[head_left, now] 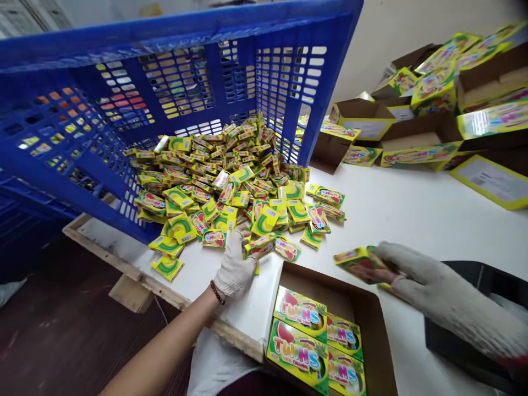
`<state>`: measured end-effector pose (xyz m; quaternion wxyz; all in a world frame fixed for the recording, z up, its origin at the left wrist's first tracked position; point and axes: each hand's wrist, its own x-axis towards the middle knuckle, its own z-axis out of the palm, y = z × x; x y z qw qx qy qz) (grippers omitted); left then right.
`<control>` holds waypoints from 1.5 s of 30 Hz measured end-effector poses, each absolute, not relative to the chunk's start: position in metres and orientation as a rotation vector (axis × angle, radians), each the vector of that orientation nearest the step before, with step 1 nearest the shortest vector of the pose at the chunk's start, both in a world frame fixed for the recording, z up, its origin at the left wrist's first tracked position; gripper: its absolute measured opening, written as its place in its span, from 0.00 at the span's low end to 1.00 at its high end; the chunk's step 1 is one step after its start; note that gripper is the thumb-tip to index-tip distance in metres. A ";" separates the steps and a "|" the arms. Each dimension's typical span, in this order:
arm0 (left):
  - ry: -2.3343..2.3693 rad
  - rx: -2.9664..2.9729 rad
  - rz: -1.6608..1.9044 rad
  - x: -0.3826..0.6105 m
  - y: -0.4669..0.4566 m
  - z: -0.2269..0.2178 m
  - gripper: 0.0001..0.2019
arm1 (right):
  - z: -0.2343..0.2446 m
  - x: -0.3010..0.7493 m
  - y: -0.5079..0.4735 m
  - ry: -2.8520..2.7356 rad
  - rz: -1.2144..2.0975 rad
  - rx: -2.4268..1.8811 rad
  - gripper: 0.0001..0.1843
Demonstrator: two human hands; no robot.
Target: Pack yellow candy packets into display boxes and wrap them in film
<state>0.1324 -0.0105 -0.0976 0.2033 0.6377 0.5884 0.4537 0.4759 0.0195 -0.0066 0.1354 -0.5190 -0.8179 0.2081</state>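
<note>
My left hand (236,267), in a white glove with bare fingertips, is at the near edge of a heap of small yellow-green boxes (206,170). Its thumb and fingers close around a small candy box (260,246). On the right, my gloved right hand (412,275) grips small candy boxes (358,264) just above the table; they are slightly blurred and I cannot tell how many. Between my hands stands an open brown-walled carton (377,330). Several "TWINS" boxes (297,352) lie flat inside it, label side up.
A blue perforated crate (289,22) lies tipped with its open side toward me, the heap spilling onto the white table (371,209). Open display cartons (421,154) are stacked at the back right. A black container (437,341) sits beneath my right forearm. The table's wooden edge (173,297) runs along the near left.
</note>
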 end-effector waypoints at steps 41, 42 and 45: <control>2.095 1.416 0.736 0.144 0.091 -0.067 0.17 | -0.051 0.393 0.097 -2.463 0.988 -1.492 0.21; 2.072 1.406 0.765 0.147 0.091 -0.068 0.15 | -0.049 0.393 0.097 -2.398 1.077 -1.498 0.18; 1.962 1.450 0.822 0.162 0.089 -0.068 0.11 | -0.040 0.389 0.097 -2.102 1.393 -1.267 0.20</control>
